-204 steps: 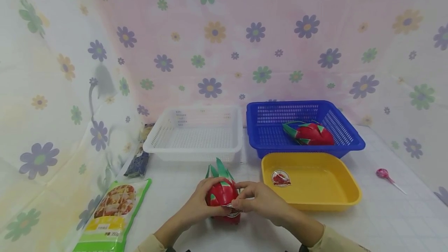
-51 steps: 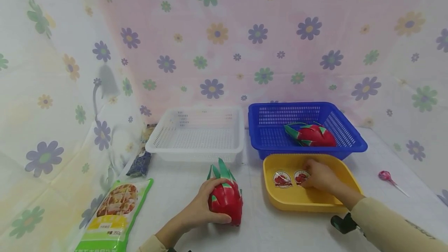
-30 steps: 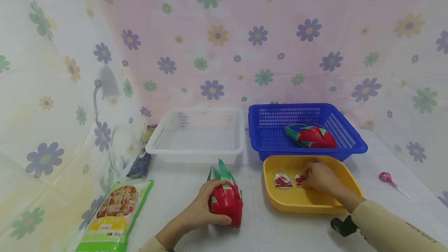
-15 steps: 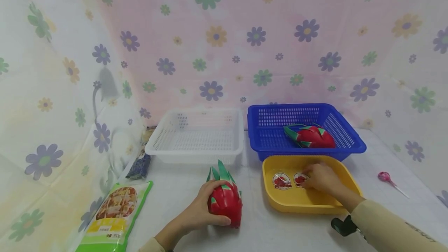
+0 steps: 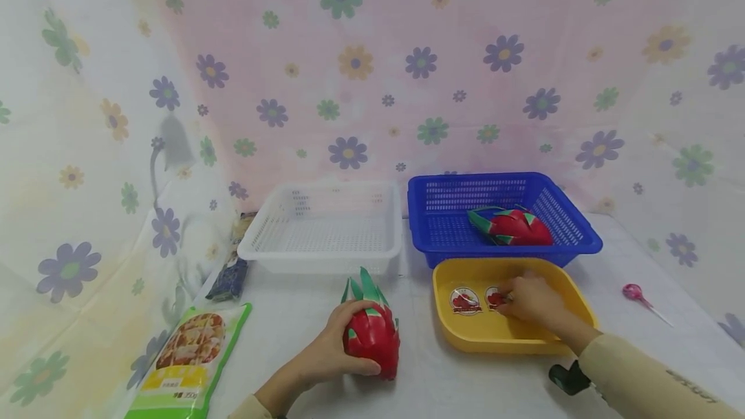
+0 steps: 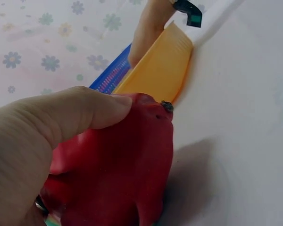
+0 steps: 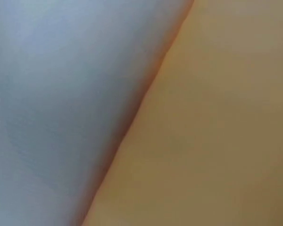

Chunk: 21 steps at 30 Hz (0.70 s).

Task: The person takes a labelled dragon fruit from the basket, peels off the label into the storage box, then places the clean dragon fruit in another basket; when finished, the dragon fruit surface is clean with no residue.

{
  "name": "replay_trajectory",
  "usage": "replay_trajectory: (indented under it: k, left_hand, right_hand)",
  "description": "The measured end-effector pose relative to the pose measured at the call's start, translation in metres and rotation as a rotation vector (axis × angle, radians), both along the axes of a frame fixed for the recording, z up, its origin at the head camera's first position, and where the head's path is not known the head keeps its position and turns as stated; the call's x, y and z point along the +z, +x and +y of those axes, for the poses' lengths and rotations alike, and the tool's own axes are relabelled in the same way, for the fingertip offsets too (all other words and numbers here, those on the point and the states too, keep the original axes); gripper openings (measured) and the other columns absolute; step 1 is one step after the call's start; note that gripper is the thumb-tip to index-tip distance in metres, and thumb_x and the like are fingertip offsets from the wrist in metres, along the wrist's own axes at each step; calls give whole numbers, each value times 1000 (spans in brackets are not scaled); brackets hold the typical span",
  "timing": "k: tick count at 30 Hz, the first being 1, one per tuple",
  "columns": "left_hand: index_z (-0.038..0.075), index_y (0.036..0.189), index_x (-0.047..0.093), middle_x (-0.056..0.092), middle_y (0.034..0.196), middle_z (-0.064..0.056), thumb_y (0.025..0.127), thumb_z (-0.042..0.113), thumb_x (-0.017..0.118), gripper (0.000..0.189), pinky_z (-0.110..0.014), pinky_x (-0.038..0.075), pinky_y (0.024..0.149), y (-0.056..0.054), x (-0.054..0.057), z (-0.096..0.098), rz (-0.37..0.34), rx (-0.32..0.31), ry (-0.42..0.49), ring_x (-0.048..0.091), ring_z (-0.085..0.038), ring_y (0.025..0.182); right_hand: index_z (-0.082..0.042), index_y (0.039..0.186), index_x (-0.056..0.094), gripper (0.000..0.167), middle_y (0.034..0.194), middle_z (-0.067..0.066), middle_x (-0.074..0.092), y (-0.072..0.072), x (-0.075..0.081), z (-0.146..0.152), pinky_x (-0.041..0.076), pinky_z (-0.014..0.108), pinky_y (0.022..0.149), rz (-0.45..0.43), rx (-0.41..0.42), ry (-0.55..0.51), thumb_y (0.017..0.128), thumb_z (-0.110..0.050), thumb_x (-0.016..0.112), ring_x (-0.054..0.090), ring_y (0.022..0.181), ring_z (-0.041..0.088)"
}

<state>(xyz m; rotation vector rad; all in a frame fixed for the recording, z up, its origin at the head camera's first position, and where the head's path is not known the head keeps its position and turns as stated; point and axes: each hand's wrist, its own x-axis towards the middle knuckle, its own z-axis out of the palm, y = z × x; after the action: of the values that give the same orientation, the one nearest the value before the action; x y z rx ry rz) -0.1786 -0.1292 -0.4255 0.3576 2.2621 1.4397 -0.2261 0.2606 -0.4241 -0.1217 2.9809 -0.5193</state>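
Observation:
My left hand (image 5: 334, 348) holds a red dragon fruit (image 5: 375, 343) with green leaf tips upright on the table, thumb on its near side. The left wrist view shows the thumb (image 6: 101, 110) over the smooth red skin of the dragon fruit (image 6: 127, 160). Inside the yellow basin (image 5: 465, 336), my right hand (image 5: 535, 302) has thumb and fingers curled down, pinching the right edge of a round fruit sticker (image 5: 495, 298). Beside it lies another round sticker (image 5: 465, 301), flat. In the right wrist view, a blurred yellow surface (image 7: 203, 141) hides the right fingers.
A blue basket (image 5: 431, 238) with another dragon fruit (image 5: 520, 227) stands behind the basin. Left of it is a white basket (image 5: 320, 253). A green-edged food bag (image 5: 189, 354) and a dark packet (image 5: 229, 280) lie at left, a lollipop (image 5: 634, 291) at far right.
Several seconds ago both hands were at the dragon fruit, with a sticker on its front. The right hand has since moved into the basin, where two stickers show. Lately, only its fingers shift slightly.

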Motion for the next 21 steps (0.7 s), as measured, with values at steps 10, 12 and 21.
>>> replay_trajectory:
  k: [10, 12, 21]
  left_hand:
    - [49, 137, 39, 7, 164, -13, 71, 23, 87, 86, -59, 55, 90, -3, 3, -8, -17, -67, -6, 29, -45, 139]
    - [48, 138, 39, 5, 165, -13, 71, 23, 86, 86, -59, 54, 91, -5, 4, -9, -11, -80, 3, 29, -46, 140]
    - [50, 138, 40, 0, 165, -13, 72, 23, 86, 85, -59, 53, 94, -12, 3, -13, -9, -129, -6, 27, -46, 141]
  right_hand:
    - [-2, 115, 71, 41, 102, 14, 60, 5, 3, -4, 46, 46, 85, 12, 10, 25, 81, -23, 80, 47, 95, 30]
    - [-2, 116, 71, 41, 103, 15, 59, 6, 3, -4, 46, 47, 84, 13, 9, 25, 81, -23, 79, 47, 95, 31]
    - [-1, 115, 70, 41, 106, 16, 67, 4, 3, 2, 48, 51, 89, 24, 12, -33, 82, -23, 78, 53, 98, 33]
